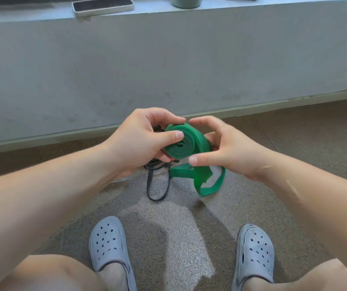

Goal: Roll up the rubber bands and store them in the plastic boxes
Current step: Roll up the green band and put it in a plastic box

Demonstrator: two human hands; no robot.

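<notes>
Bare knees [42, 274] and grey clogs [109, 242] frame the bottom of the view, and the work is held above them. At the grip, the left hand [139, 141] clamps the rolled part of the green band [181, 141], thumb pressed flat on the spiral face and fingers curled behind it. The right hand [227, 152] curls round the strap just where it leaves the roll, thumb out in front. By my judgement the rolling is a good way along but not done: several turns are wound, while a loose tail [206, 181] hangs down from the right side of the roll toward the floor [168, 227]. The roll's face tilts up toward the camera, so its axis runs roughly toward the viewer; the tail's long run goes downward and a little right. A thin dark band [157, 185] lies unrolled on the floor below the hands, left to do. No plastic box shows plainly, so storing appears to remain for both.
</notes>
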